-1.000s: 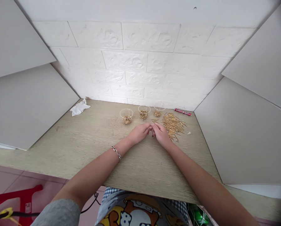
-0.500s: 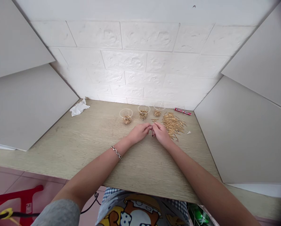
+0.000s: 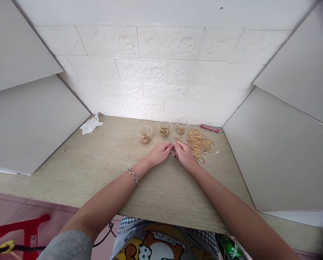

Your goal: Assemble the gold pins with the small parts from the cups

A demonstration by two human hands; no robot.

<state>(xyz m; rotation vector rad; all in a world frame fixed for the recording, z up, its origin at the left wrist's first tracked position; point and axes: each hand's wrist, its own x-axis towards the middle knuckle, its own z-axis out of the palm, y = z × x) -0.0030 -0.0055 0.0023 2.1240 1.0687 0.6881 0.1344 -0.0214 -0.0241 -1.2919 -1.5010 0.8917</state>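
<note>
Left hand (image 3: 160,153) and right hand (image 3: 185,155): fingers curled inward, fingertips meeting; exact closure and any held piece too small to tell. Slender gold-coloured metallic rods (image 3: 198,141) lie heaped just beside right hand, long axes mixed. Pale wood-grain worktop (image 3: 177,195) reaches leftward to flat grey panel (image 3: 36,126); near edge well apart from fingertips.

From my end, white crumpled tissue (image 3: 91,125) on worktop (image 3: 91,159), far left, near wall. Slim red wrapped tube (image 3: 209,128) lying far right, close to wall; small white scrap (image 3: 217,152) nearer me. White brick-patterned wall (image 3: 153,72) behind, overlapping pale panels leaning inward on left (image 3: 31,122) and right (image 3: 286,151). Below left, I see pink tiled floor (image 3: 4,202), red frame (image 3: 30,231), black cable (image 3: 28,248) with yellow tie (image 3: 8,247). Green item (image 3: 233,249) low right, too cut off for me to identify.
</note>
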